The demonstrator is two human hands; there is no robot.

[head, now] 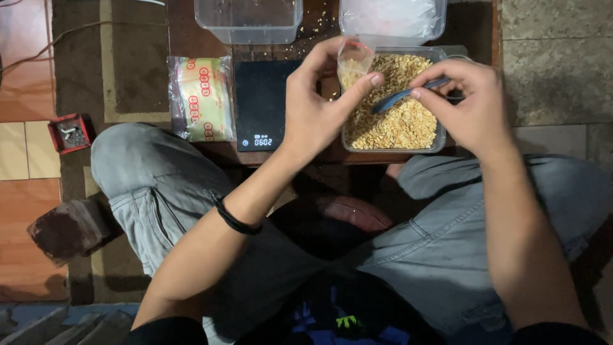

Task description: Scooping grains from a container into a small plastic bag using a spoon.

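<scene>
Black digital scale (260, 102), yellow packet (203, 97), small red box (70, 133)

Three clear tubs (249, 22), one scale (260, 105), one spoon (408, 94), two bags: one small (352, 61), one printed (203, 97). One red box (70, 133), two hands (316, 105).

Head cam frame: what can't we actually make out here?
- Head view: bowl of the blue plastic spoon in the right hand, hidden behind the left hand.
- Fill level of the small clear plastic bag: the left hand's fingers cover its lower part.
- Two clear plastic tubs up top: cut off by the frame edge.
- Contents of the small red box: too small.
</scene>
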